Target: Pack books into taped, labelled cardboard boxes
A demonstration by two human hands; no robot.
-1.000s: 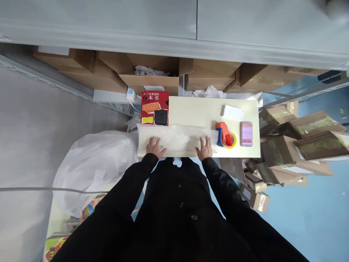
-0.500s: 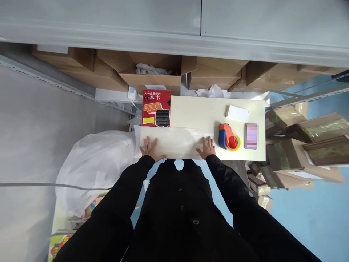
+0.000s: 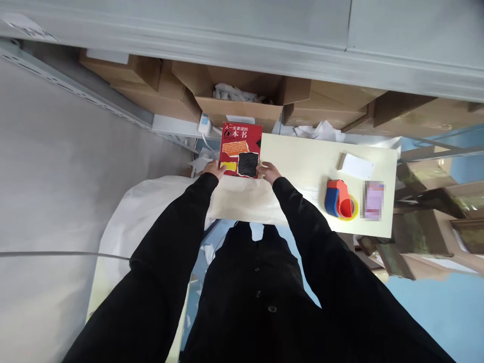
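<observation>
A red book (image 3: pixel 240 149) with Chinese lettering lies at the far left corner of a pale table (image 3: pixel 302 161). My left hand (image 3: pixel 214 169) grips its near left corner with curled fingers. At the book's near right corner my right hand (image 3: pixel 268 173) holds on the same way. A sheet of whitish wrapping paper (image 3: pixel 245 206) is spread flat on the table just in front of the book, partly under my black sleeves.
A red and blue tape dispenser (image 3: pixel 340 199), a white pad (image 3: pixel 355 165) and a blurred pink object (image 3: pixel 373 200) sit on the table's right side. Open cardboard boxes (image 3: pixel 242 101) stand behind the table, more boxes (image 3: pixel 427 201) lie right, and a big white bag (image 3: pixel 132 217) sits left.
Both hands have left the paper, where they lay flat, and moved forward to the near corners of the red book. My head has shifted, so the table sits further right in view.
</observation>
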